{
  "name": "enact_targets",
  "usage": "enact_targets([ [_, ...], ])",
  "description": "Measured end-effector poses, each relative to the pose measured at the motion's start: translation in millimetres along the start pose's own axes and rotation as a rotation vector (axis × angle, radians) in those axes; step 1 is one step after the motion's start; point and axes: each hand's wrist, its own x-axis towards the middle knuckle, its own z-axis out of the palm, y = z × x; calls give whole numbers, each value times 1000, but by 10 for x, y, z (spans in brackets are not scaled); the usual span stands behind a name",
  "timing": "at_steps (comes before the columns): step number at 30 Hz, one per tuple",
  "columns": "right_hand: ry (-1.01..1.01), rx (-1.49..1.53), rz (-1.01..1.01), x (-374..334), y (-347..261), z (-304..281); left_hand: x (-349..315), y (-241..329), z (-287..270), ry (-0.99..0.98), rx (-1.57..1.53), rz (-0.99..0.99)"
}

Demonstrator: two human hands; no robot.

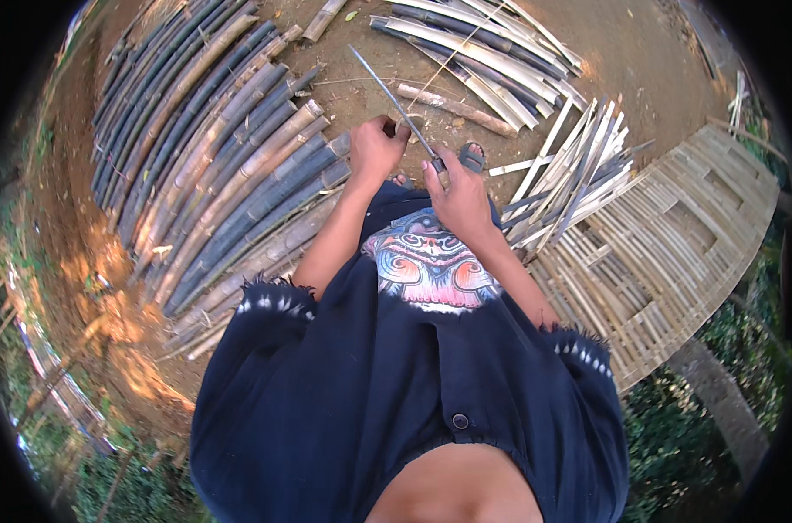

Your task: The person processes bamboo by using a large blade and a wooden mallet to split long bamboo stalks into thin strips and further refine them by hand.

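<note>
My right hand (460,193) is wrapped round the handle of a long knife (387,93). Its narrow blade slants up and to the left, away from me. Just left of it, my left hand (378,150) is closed, thumb and fingers pinched together by the blade. A thin bamboo strip (453,57) runs from the far side down to these fingertips and seems to be held there. The exact grip is partly hidden by the fingers.
Many dark bamboo poles (230,148) lie stacked on the left. Split bamboo (492,52) lies far right, with pale slats (579,166) nearer. A woven bamboo panel (675,235) lies at the right. A short bamboo piece (457,110) rests on the dirt beyond my sandalled foot (472,157).
</note>
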Motion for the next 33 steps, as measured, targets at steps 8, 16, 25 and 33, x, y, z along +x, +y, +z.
enact_targets([
  [8,-56,-31,108,71,30,11,95,-188,9,-96,-173,-46],
  [16,-97,-141,131,139,59,-23,187,-215,56,-73,-111,-5],
  [25,-49,-152,76,43,32,22,228,-246,69,-109,-84,-23],
  [33,-43,-85,118,53,21,18,270,-261,87,-98,-119,1],
])
